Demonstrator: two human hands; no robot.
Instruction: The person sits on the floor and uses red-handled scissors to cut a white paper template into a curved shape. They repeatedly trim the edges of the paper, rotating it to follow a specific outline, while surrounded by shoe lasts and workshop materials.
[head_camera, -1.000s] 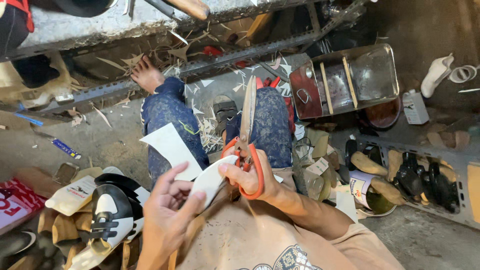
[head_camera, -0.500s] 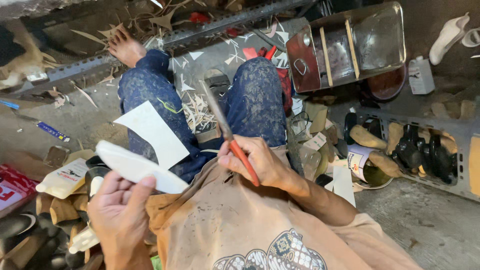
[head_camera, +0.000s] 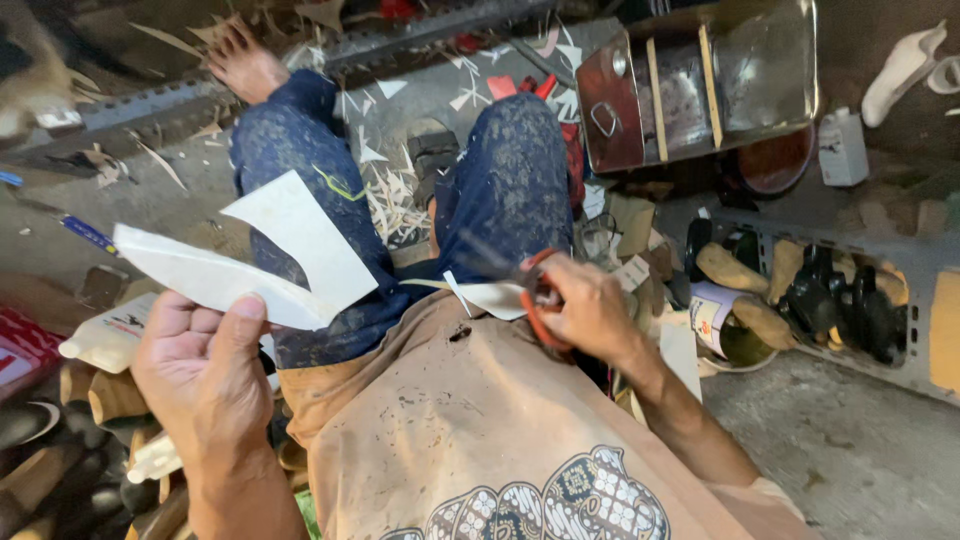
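Note:
My left hand (head_camera: 205, 370) is raised at the lower left and pinches a white cut sheet (head_camera: 250, 260), forked into two flat lobes, between thumb and fingers. My right hand (head_camera: 585, 305) rests low over my lap, its fingers through the orange handles of a pair of scissors (head_camera: 535, 300) whose blades are blurred and point left. A small white offcut (head_camera: 490, 295) lies on my lap just left of the scissors. I sit with both legs in dark blue trousers (head_camera: 510, 170) stretched forward.
White scraps and slivers (head_camera: 385, 195) litter the floor between my legs. A metal box with wooden slats (head_camera: 700, 85) stands at the upper right. Dark shoe lasts (head_camera: 830, 300) fill a tray on the right; an open tin (head_camera: 720, 325) sits beside my right forearm. A white bottle (head_camera: 110, 335) lies left.
My hands have drawn apart: the left lifted the white sheet up and left, the right lowered the scissors to my lap. The view tilted down toward my legs.

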